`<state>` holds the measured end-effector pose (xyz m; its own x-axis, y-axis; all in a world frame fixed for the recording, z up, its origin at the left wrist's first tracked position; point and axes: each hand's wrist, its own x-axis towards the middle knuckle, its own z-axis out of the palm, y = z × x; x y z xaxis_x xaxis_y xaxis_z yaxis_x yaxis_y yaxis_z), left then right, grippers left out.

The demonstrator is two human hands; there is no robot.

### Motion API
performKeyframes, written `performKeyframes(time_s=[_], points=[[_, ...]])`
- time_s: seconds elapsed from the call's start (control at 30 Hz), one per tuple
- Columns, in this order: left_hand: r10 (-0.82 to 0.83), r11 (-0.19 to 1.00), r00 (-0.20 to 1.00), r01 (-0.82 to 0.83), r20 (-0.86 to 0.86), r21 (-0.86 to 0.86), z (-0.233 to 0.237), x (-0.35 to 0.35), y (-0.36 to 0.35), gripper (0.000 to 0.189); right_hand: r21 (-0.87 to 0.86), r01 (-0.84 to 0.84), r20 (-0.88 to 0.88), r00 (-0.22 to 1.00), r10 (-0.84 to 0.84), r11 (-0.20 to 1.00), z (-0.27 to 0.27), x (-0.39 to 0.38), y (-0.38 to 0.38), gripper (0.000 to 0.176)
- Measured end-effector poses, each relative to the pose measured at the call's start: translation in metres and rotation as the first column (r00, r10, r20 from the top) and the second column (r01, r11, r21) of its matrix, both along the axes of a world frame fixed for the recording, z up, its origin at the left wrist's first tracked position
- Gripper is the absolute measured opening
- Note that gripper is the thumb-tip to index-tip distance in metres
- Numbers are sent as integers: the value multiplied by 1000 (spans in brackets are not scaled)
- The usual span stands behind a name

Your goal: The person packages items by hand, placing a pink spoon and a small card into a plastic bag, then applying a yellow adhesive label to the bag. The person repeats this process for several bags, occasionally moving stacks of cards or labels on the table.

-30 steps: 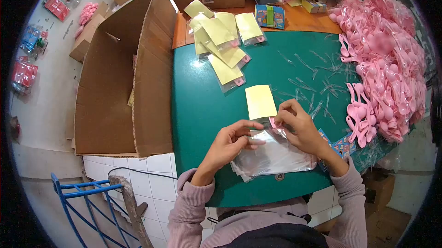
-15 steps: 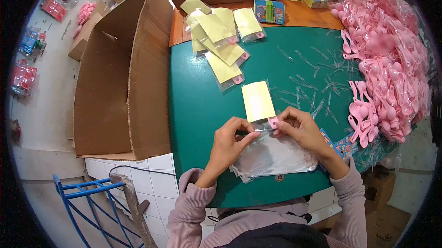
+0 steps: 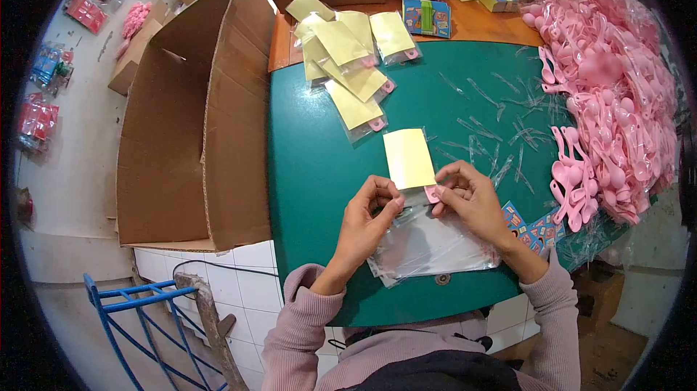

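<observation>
A clear plastic bag (image 3: 414, 196) with a yellow card (image 3: 409, 160) in it lies in front of me, its mouth end toward me. The pink handle end of a spoon (image 3: 432, 193) shows at the card's lower right corner. My left hand (image 3: 368, 213) is closed, thumb against fingertips, at the left corner of the bag's mouth. My right hand (image 3: 470, 202) pinches the right side of the bag by the pink handle. Below both hands lies a stack of flat clear bags (image 3: 435, 249) on the green table (image 3: 319, 173).
Bagged yellow cards (image 3: 341, 42) lie at the back left. Pink spoons (image 3: 617, 100) are heaped on the right, with loose ones (image 3: 573, 180) beside them. Clear plastic strips (image 3: 501, 122) are scattered mid-table. A large cardboard box (image 3: 196, 129) stands on the left; blue printed cards (image 3: 544, 230) lie at right.
My left fingers have lifted slightly and drawn a little left along the bag's mouth. The right hand keeps its pinch, fingers slightly raised. The bag has barely moved.
</observation>
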<state>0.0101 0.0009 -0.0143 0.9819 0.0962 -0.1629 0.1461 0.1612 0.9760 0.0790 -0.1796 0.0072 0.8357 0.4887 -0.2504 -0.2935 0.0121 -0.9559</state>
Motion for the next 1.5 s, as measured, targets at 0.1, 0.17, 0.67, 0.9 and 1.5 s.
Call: performKeyframes(time_s=[0.1,0.17,0.67,0.9,1.5], points=[[2,999,1000,-2,8,54,12,3,-3,23,-15,-10,-1,1000,10,1000,1,0,-1,28],[-72,979,996,81,-53,189,19,5,-3,36,-12,-14,7,1000,14,1000,4,2,-2,34],[-359,424,909,-43,212,905,23,14,-25,38,-823,541,556,702,445,174,23,46,-171,33],[-408,691,910,252,78,678,19,29,-20,25,-833,477,552,754,357,280,9,60,-172,27],[-326,935,934,295,145,198,14,29,-1,20,-627,-52,571,648,504,778,58,-2,-71,19]])
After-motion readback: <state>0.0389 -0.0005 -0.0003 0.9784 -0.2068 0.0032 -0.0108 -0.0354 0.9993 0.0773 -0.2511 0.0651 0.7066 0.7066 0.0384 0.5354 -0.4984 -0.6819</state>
